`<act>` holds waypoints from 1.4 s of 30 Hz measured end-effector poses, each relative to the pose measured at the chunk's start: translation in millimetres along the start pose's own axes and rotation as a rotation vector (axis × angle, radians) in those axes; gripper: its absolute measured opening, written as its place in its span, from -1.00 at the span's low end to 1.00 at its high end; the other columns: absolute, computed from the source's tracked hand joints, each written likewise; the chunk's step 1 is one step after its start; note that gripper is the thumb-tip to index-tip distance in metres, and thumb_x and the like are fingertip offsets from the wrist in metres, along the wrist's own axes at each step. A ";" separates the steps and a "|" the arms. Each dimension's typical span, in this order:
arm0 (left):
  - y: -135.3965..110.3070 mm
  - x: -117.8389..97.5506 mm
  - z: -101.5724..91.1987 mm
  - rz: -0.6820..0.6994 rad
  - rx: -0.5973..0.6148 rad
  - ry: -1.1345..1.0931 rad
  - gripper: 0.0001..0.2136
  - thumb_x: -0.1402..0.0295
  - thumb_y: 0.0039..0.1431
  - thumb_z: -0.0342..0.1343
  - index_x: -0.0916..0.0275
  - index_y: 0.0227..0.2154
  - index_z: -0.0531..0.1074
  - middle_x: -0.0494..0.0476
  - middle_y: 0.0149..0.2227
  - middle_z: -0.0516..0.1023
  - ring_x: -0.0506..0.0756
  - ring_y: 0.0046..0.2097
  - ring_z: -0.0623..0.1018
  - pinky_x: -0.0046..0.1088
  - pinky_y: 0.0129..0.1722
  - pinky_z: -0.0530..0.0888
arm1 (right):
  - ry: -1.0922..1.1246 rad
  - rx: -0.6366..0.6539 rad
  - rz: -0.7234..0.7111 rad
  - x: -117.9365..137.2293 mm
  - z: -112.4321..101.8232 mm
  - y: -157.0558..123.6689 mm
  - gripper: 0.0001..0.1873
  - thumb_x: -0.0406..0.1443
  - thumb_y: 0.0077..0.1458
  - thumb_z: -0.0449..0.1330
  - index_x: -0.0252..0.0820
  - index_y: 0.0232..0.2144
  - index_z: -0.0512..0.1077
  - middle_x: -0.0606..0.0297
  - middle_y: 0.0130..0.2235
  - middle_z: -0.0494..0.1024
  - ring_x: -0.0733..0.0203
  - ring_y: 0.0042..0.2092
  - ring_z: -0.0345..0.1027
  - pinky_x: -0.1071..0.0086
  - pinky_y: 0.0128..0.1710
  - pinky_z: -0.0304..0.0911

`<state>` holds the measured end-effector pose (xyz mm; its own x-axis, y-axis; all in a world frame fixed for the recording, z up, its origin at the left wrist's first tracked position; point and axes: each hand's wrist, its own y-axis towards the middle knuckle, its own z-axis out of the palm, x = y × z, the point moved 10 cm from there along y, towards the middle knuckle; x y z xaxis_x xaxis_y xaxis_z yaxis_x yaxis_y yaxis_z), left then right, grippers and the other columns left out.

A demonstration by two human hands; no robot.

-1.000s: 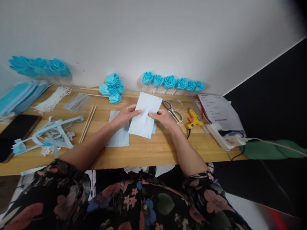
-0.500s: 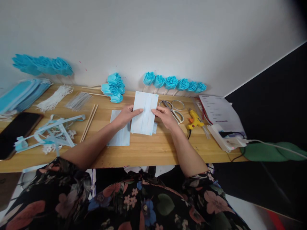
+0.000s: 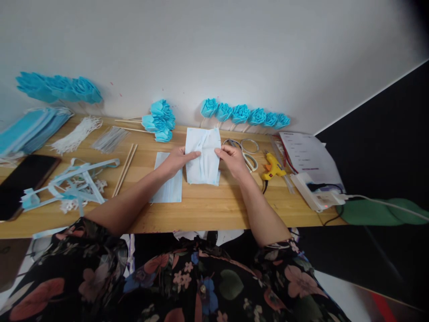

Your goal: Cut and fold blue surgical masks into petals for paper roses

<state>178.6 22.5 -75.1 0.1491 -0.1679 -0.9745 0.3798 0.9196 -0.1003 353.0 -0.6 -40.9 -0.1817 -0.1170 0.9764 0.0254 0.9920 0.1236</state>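
A pale blue mask sheet (image 3: 204, 154) stands upright over the wooden table (image 3: 208, 210), held at both sides. My left hand (image 3: 177, 160) pinches its left edge and my right hand (image 3: 233, 160) pinches its right edge. The sheet bows and creases in the middle between them. A second flat mask sheet (image 3: 168, 179) lies on the table under my left wrist. A small blue piece (image 3: 217, 178) peeks out beneath the held sheet.
Scissors (image 3: 246, 154) and a yellow glue gun (image 3: 273, 167) lie right of my right hand, then papers (image 3: 306, 154) and a power strip (image 3: 317, 194). Blue roses (image 3: 244, 115) line the wall. Wooden sticks (image 3: 124, 169), cut strips (image 3: 72, 183), a phone (image 3: 23, 179) and stacked masks (image 3: 28, 129) lie left.
The sheet has turned from tilted to upright. My hands have come closer together, so the flat sheet now bows and creases in the middle.
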 end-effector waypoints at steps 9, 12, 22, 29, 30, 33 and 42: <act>3.0 -1.1 0.5 0.011 0.012 -0.045 -0.56 0.04 -0.23 0.46 0.31 -0.39 0.60 0.16 -0.37 0.65 0.09 -0.38 0.55 -0.40 -0.36 0.45 | 0.074 -0.032 -0.037 0.4 -7.9 3.9 -0.65 -0.07 0.02 0.31 -0.16 -0.60 0.39 0.44 -0.55 0.28 0.35 -0.44 0.13 0.41 -0.38 0.08; 2.6 -0.5 0.0 0.000 0.003 -0.047 -0.56 0.04 -0.23 0.46 0.31 -0.38 0.60 0.16 -0.36 0.65 0.08 -0.38 0.55 -0.41 -0.36 0.45 | 0.078 -0.036 -0.019 -2.2 -8.1 3.5 -0.64 -0.04 0.00 0.32 -0.16 -0.59 0.40 0.44 -0.55 0.31 0.33 -0.44 0.16 0.40 -0.37 0.13; -2.5 -3.0 1.9 -0.011 0.014 0.022 -0.57 0.08 -0.11 0.41 0.27 -0.26 0.55 0.14 -0.33 0.63 0.11 -0.35 0.54 -0.40 -0.37 0.41 | 0.180 0.118 0.112 -13.2 9.8 0.7 -0.47 0.20 -0.10 0.33 -0.13 -0.43 0.53 0.33 -0.44 0.52 0.24 -0.40 0.35 0.33 -0.34 0.34; -11.6 -15.2 19.4 0.045 0.156 0.221 -0.69 0.12 -0.03 0.37 0.22 -0.30 0.59 0.10 -0.36 0.61 0.10 -0.35 0.53 -0.43 -0.41 0.39 | 0.164 0.013 0.087 -12.2 -1.8 3.6 -0.57 0.04 -0.18 0.42 -0.13 -0.37 0.54 0.38 -0.40 0.52 0.29 -0.35 0.31 0.42 -0.34 0.27; -12.0 -16.0 20.4 0.047 0.165 0.227 -0.68 0.12 -0.03 0.37 0.22 -0.28 0.59 0.09 -0.36 0.62 0.10 -0.36 0.53 -0.44 -0.43 0.39 | 0.156 -0.002 0.073 -11.1 -3.1 3.7 -0.61 0.01 -0.17 0.42 -0.14 -0.40 0.53 0.40 -0.43 0.49 0.31 -0.37 0.29 0.42 -0.35 0.25; -10.8 -15.6 20.9 0.034 0.187 0.221 -0.67 0.13 -0.07 0.39 0.21 -0.29 0.60 0.07 -0.40 0.61 0.06 -0.41 0.51 -0.47 -0.48 0.38 | 0.197 -0.123 0.070 -13.5 -16.3 5.7 -0.64 -0.01 -0.15 0.40 -0.13 -0.43 0.49 0.42 -0.47 0.45 0.31 -0.40 0.27 0.43 -0.37 0.24; 11.2 -22.0 -27.3 0.150 -0.132 0.058 -0.68 0.15 -0.14 0.40 0.27 -0.41 0.52 0.05 -0.47 0.57 0.00 -0.48 0.46 -0.49 -0.48 0.37 | 0.303 -0.316 0.054 -17.1 -47.7 12.7 -0.58 0.04 -0.14 0.35 -0.09 -0.37 0.38 0.32 -0.33 0.52 0.21 -0.29 0.38 0.37 -0.37 0.33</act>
<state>154.6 46.2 -60.3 0.1410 -0.0083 -0.9900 0.2339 0.9719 0.0252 403.3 11.8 -47.6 0.1237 -0.1212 0.9849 0.3348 0.9394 0.0736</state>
